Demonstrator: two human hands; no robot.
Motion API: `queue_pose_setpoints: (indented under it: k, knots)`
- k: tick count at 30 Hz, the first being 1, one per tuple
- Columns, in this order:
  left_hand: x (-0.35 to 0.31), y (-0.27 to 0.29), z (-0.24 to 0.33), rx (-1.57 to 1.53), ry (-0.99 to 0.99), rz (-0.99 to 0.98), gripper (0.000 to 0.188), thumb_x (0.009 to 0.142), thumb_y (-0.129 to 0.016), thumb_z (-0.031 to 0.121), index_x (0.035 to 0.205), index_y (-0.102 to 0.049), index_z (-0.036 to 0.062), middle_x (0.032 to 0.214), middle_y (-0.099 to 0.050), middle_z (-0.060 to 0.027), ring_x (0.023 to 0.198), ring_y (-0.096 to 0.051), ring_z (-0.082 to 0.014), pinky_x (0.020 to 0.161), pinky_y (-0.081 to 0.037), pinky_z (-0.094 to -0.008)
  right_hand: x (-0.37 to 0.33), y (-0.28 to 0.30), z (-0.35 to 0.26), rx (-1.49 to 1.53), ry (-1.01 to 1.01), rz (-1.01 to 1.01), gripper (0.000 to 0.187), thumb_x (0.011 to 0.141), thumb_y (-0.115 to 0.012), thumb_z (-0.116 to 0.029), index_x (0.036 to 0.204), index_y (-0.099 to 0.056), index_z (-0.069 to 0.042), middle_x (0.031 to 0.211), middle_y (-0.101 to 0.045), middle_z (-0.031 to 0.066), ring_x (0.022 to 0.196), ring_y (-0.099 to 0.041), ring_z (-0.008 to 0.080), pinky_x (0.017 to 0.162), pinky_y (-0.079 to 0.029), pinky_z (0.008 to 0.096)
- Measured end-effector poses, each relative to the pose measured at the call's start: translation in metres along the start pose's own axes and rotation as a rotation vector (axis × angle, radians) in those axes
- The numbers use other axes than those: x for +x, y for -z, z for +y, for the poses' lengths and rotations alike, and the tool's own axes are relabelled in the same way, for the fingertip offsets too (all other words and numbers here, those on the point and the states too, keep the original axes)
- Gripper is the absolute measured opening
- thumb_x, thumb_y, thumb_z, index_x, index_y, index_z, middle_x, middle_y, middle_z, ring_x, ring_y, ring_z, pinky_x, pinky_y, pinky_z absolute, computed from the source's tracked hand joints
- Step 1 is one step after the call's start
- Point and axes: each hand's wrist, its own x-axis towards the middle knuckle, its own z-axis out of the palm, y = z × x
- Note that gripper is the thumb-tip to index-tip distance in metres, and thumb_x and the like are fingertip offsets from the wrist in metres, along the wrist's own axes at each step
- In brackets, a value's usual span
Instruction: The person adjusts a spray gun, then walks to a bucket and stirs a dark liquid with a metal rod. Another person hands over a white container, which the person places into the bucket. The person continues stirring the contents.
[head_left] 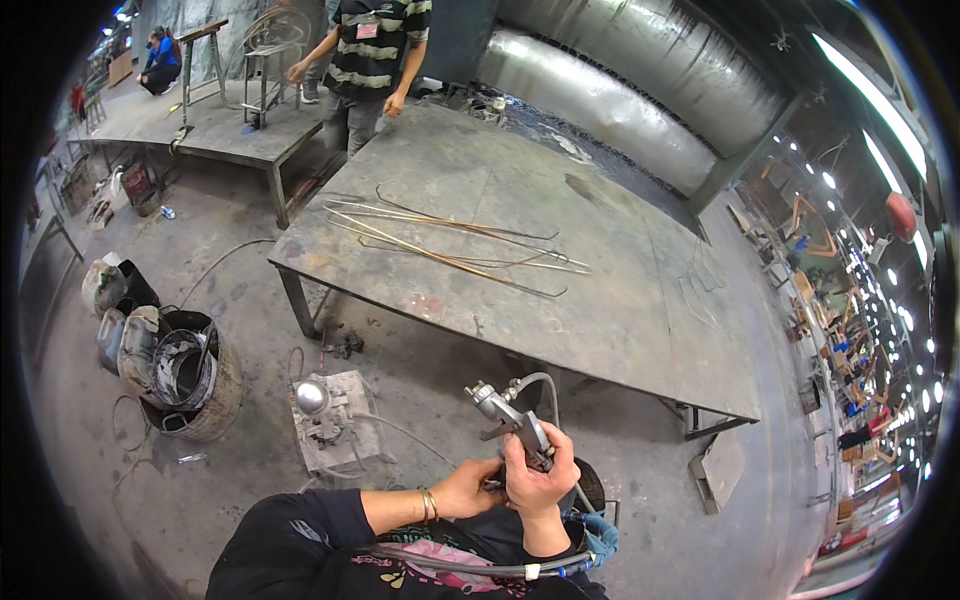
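Note:
A metal spray gun (500,408) is tilted up in front of my body, its nozzle end toward the upper left. My right hand (542,482) wraps round its handle, and a grey hose (553,392) loops from the gun's upper part. Close beside it, my left hand (466,490) has its fingers bent and pressed together near the handle's lower end. What those fingers pinch is hidden. Beyond the hands stands a large metal-topped table (610,330) with several thin bent rods (470,240) lying crossed on it.
On the floor at left stand a paint-crusted bucket (222,385) and stained jugs (138,345). A pump (325,415) on a pale block sits before me, with hoses trailing. A person in a striped shirt (375,50) stands behind the table; another person (160,62) crouches far left.

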Motion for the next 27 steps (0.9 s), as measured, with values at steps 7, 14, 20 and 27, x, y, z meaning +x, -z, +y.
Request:
queue_pose_setpoints:
  k: [7, 14, 20, 27]
  knots:
    - [-0.002, 0.011, 0.005, 0.111, 0.087, -0.035, 0.041, 0.089, -0.077, 0.013, 0.125, -0.06, 0.0011, 0.104, -0.074, -0.015, 0.097, -0.072, -0.0212, 0.087, -0.056, -0.0371, 0.001, -0.007, -0.002, -0.049, 0.061, 0.027, 0.036, 0.079, -0.087, -0.006, 0.108, -0.068, 0.004, 0.088, -0.076, 0.0141, 0.074, -0.077, 0.024, 0.068, -0.06, 0.0316]
    - [-0.002, 0.012, -0.003, 0.02, 0.031, -0.002, 0.036, 0.088, -0.077, 0.012, 0.118, -0.062, -0.0014, 0.105, -0.074, -0.0191, 0.098, -0.072, -0.0263, 0.086, -0.056, -0.0387, 0.003, -0.009, -0.012, -0.034, -0.038, 0.014, 0.036, 0.077, -0.085, -0.003, 0.109, -0.068, 0.002, 0.087, -0.073, 0.0083, 0.076, -0.07, 0.0138, 0.072, -0.056, 0.0269]
    - [-0.003, 0.014, -0.001, 0.195, -0.06, 0.039, 0.032, 0.086, -0.08, 0.016, 0.105, -0.063, -0.0039, 0.101, -0.072, -0.0269, 0.098, -0.073, -0.0406, 0.081, -0.057, -0.0442, 0.002, -0.011, -0.033, 0.251, -0.394, 0.048, 0.042, 0.075, -0.083, 0.002, 0.113, -0.065, 0.0, 0.099, -0.07, 0.0081, 0.088, -0.069, 0.0141, 0.081, -0.056, 0.0279]
    - [-0.016, 0.016, 0.014, 0.141, -0.084, 0.095, 0.036, 0.085, -0.081, 0.011, 0.111, -0.064, -0.0062, 0.101, -0.074, -0.0237, 0.094, -0.075, -0.0328, 0.081, -0.058, -0.0428, 0.006, -0.016, -0.05, 0.67, -0.78, -0.027, 0.045, 0.084, -0.071, 0.009, 0.126, -0.056, -0.001, 0.097, -0.071, 0.0083, 0.077, -0.066, 0.0133, 0.069, -0.055, 0.0262]
